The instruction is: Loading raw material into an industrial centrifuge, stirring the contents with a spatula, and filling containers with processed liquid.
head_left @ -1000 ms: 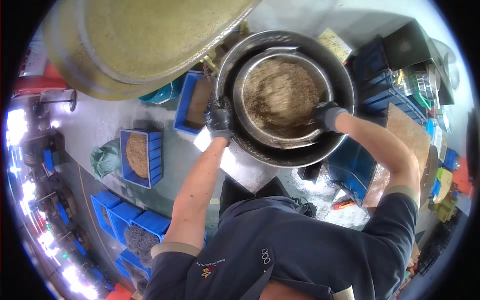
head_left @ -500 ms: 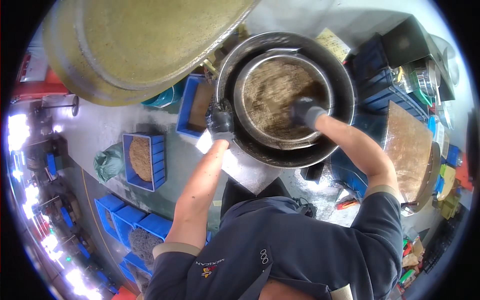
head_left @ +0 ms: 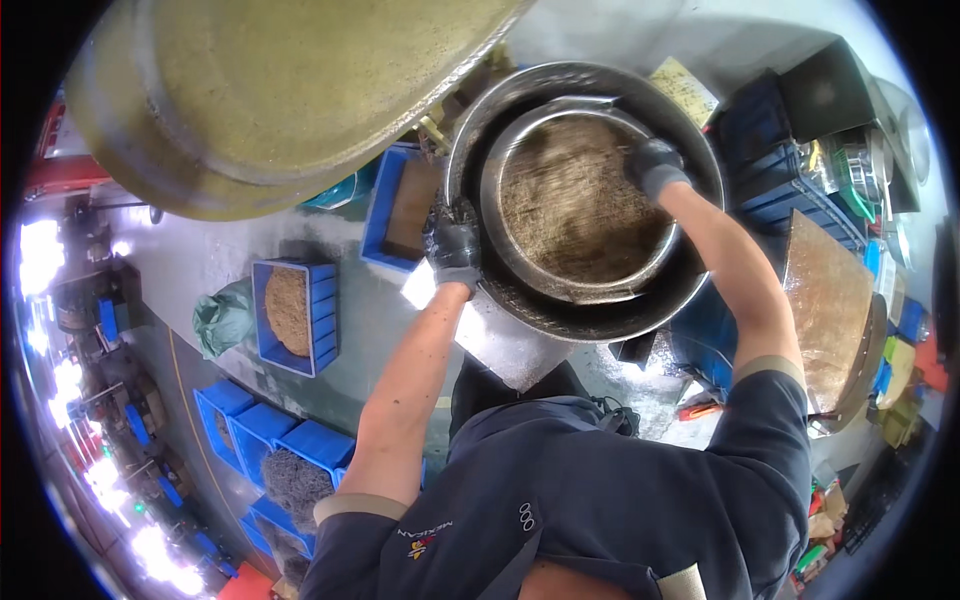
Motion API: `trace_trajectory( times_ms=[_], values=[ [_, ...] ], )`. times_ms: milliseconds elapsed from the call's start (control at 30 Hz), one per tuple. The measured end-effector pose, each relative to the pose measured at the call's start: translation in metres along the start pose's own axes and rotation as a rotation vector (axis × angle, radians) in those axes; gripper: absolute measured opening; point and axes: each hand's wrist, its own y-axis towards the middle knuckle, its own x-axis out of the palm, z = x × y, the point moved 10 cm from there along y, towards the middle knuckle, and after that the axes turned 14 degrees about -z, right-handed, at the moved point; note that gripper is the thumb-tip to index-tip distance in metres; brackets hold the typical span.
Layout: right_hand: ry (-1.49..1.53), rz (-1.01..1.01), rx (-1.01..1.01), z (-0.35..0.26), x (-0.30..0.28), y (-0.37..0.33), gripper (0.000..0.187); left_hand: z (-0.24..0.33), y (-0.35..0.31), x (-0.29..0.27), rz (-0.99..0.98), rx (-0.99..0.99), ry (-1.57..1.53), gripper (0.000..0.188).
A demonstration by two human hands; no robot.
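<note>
A large dark metal tub (head_left: 467, 130) stands in front of me, and a round metal pan (head_left: 492, 215) sits inside it. Brownish, grainy material (head_left: 575, 205) fills the pan, partly smeared by motion. My left hand (head_left: 453, 240), in a black glove, is closed over the tub's left rim. My right hand (head_left: 655, 168), gloved in dark grey, is at the upper right part of the pan, over the edge of the material. Its fingers are dark and partly hidden, so I cannot make out whether they hold anything.
A big yellowish round vessel (head_left: 300, 90) hangs over the upper left. Blue crates stand left, including one with tan material (head_left: 288, 310) beside a green bag (head_left: 222, 318). A brown board (head_left: 825, 310) and stacked dark blue crates (head_left: 790, 185) are on the right.
My right hand has moved up and to the right, from the lower right of the material to the pan's upper right side. My left hand stays on the tub's rim.
</note>
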Motion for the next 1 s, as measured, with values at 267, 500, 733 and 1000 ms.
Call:
trace_trajectory(
  times_ms=[267,500,733,1000],
  values=[
    [-0.337,-0.388,-0.013,-0.004,0.108,-0.043,0.036,0.002,-0.001,-0.006,0.093,0.036,-0.021,0.031],
    [-0.633,-0.384,-0.134,-0.021,0.087,-0.026,0.052,0.005,0.001,0.003,0.052,0.048,-0.023,0.033],
    [-0.541,-0.383,-0.101,0.024,0.068,-0.048,0.031,-0.007,0.002,0.005,0.085,0.075,-0.082,0.036],
    [-0.218,-0.147,-0.126,0.040,0.037,-0.140,0.025,0.000,0.000,-0.001,0.083,0.046,-0.036,0.034]
  ],
)
